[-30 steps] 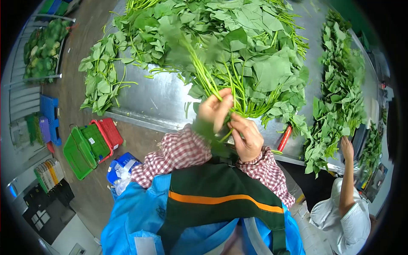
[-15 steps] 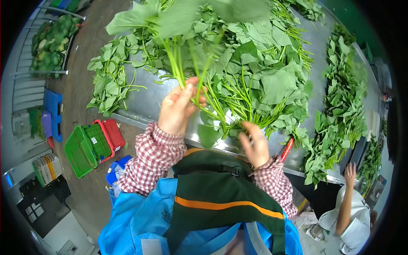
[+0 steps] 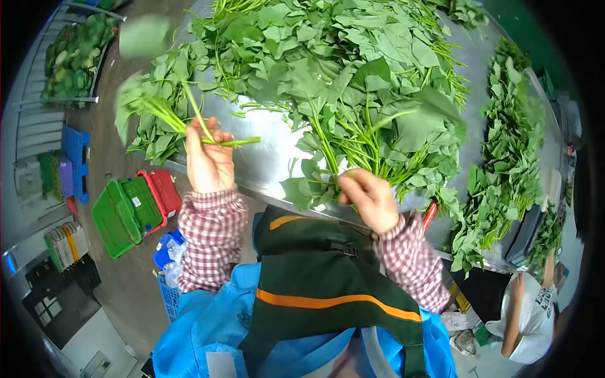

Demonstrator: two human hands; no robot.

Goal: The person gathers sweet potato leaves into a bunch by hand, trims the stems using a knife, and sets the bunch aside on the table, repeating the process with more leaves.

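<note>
My left hand [image 3: 211,157] is closed around a small bunch of leafy green stems [image 3: 162,113], held at the table's front left edge. The leaves point left and are blurred; the cut ends stick out to the right. Over the near edge of the big pile of leafy greens [image 3: 315,47], my right hand [image 3: 373,200] has its thumb and fingers pinched together. Its fingertips meet the lower ends of some stems [image 3: 328,148], and what lies between them is hidden. A loose leafy sprig [image 3: 305,186] rests just left of those fingertips.
A metal table [image 3: 252,167] carries the greens. A smaller heap [image 3: 161,142] lies at its left, a long row of greens [image 3: 510,138] on the right. A red-handled tool [image 3: 430,214] lies by my right sleeve. Green [image 3: 116,217] and red baskets [image 3: 165,192] stand on the floor. Another person [image 3: 526,315] is at lower right.
My left hand has moved left and slightly down with its bunch, away from the big pile. My right hand has gone from loosely spread fingers to a pinch at the stem ends.
</note>
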